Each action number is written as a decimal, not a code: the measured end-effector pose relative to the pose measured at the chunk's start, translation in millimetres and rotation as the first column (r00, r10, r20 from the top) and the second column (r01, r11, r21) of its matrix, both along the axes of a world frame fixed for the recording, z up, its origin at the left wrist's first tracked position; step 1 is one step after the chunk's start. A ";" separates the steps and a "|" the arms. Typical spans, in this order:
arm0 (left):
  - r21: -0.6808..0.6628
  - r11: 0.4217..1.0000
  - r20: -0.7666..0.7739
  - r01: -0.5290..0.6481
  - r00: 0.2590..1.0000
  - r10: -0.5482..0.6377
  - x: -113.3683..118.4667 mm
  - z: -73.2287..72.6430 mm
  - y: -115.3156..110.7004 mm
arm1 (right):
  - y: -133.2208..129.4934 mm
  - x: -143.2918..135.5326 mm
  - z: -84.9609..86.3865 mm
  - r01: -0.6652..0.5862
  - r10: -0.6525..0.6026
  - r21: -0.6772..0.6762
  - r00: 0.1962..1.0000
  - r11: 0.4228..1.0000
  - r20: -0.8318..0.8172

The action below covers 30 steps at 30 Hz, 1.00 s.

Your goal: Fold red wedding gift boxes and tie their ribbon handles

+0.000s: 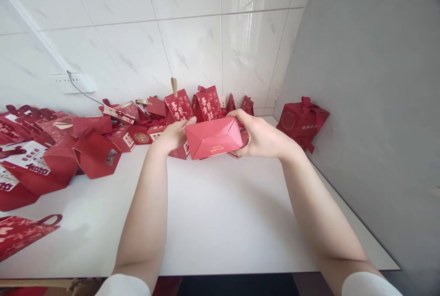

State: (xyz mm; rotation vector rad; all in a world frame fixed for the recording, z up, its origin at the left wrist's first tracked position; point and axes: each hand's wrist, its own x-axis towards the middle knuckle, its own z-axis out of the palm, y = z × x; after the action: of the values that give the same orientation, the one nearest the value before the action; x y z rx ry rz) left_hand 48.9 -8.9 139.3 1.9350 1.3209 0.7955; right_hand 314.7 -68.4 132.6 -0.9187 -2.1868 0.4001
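A red paper gift box (213,136) is held up over the table, its folded base with small gold print facing me. My left hand (174,134) is closed on the box's left end; its fingers are partly hidden behind the box. Around the right end curls my right hand (261,134), thumb low and fingers over the upper corner. Behind the held box, two upright red gift boxes with white lettering, a left one (178,106) with a gold loop and a right one (208,103) with a red ribbon, stand near the wall.
Several red boxes (98,151) crowd the table's left side. A box with a ribbon bow (302,118) stands at the right by a grey panel (371,117). Another red box (24,234) lies at the front left. A socket with a cable (74,83) is on the tiled wall (189,44).
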 end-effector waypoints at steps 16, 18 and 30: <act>-0.030 0.952 -0.061 0.305 0.950 -0.306 15.7 38.6 -48.8 | -6.3 4.2 5.8 0.097 -0.103 0.063 0.989 0.993 0.104; -0.018 0.957 -0.106 0.288 0.952 -0.288 17.6 38.4 -48.9 | -4.7 2.0 4.3 0.109 -0.121 0.094 0.983 0.990 0.137; 0.052 0.967 -0.372 0.248 0.904 -0.212 39.7 26.6 -42.1 | 0.4 -10.8 -3.5 0.122 -0.162 0.143 0.934 0.982 0.317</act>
State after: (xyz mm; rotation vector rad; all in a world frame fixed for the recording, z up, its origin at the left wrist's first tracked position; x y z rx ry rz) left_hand 88.6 -51.1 165.8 2.3490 1.2413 0.4003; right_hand 303.9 -68.0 129.2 -1.1331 -2.3906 0.0434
